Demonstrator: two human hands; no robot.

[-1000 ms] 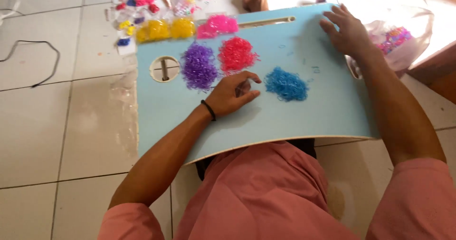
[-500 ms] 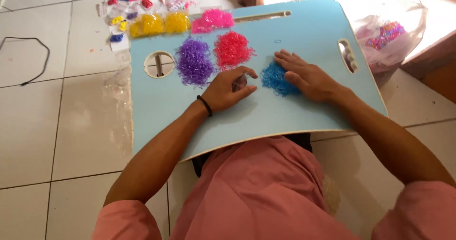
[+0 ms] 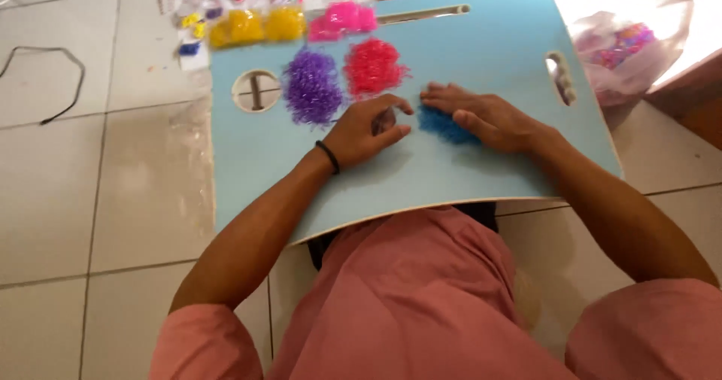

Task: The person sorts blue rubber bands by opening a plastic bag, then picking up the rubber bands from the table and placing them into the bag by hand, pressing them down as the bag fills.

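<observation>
Since the frame half a second ago, my right hand point(image 3: 489, 117) has slid left across the blue pile of small rubber bands point(image 3: 445, 126), so more of that pile is now covered and only its lower left edge shows beneath my fingers. A second ago this hand was up at the far right edge of the light blue lap table point(image 3: 481, 41), well apart from the pile. Now it lies flat and spread on the bands, palm down, gripping nothing that I can see. My left hand point(image 3: 367, 130) has hardly shifted: it rests on the table just left of the blue pile, fingers curled with thumb and forefinger bent toward each other; whether they pinch a band I cannot tell. The purple pile point(image 3: 312, 86) and red pile point(image 3: 373, 67) lie beyond it, unchanged, the pink pile point(image 3: 342, 19) farther up
</observation>
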